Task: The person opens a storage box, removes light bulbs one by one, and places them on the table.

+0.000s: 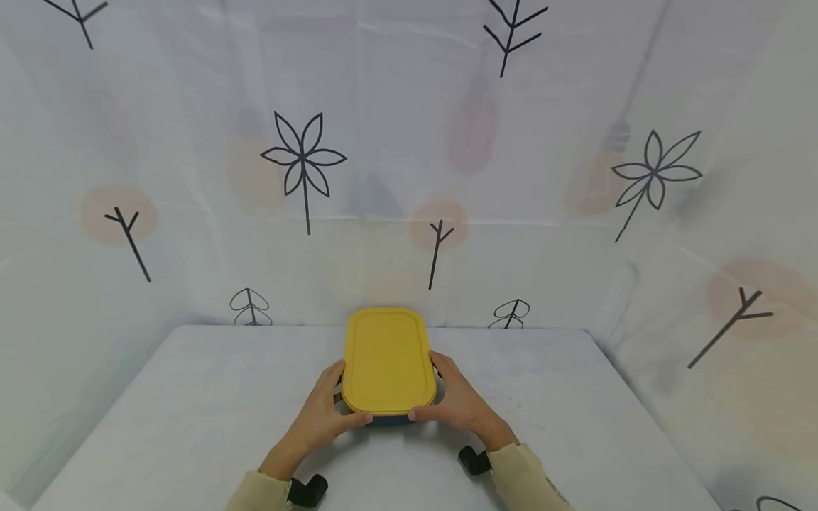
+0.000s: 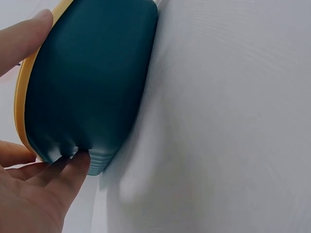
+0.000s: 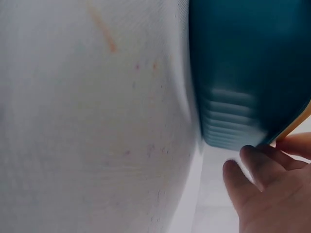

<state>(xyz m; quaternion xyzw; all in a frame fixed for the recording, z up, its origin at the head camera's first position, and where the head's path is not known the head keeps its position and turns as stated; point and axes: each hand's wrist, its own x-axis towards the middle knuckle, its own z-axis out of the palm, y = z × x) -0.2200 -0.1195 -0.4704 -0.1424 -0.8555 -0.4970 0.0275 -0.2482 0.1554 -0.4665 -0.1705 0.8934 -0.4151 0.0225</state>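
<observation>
A rectangular lunch box with a yellow lid point(image 1: 388, 362) and dark teal body point(image 2: 87, 73) sits flat on the white table, lid on. My left hand point(image 1: 322, 411) grips its left side, thumb at the near edge of the lid and fingers along the wall. On the opposite side, my right hand point(image 1: 456, 399) holds it the same way, thumb at the near right corner. In the right wrist view, the ribbed side wall point(image 3: 231, 116) shows, with fingertips right at the lid's rim. The inside of the box is hidden under the lid.
The white-covered table point(image 1: 243, 383) extends on both sides of the box. A white curtain point(image 1: 383, 142) with line-drawn flowers and twigs hangs behind and around it. Black wrist mounts point(image 1: 474, 461) sit at both sleeve cuffs. Faint coloured marks dot the tablecloth.
</observation>
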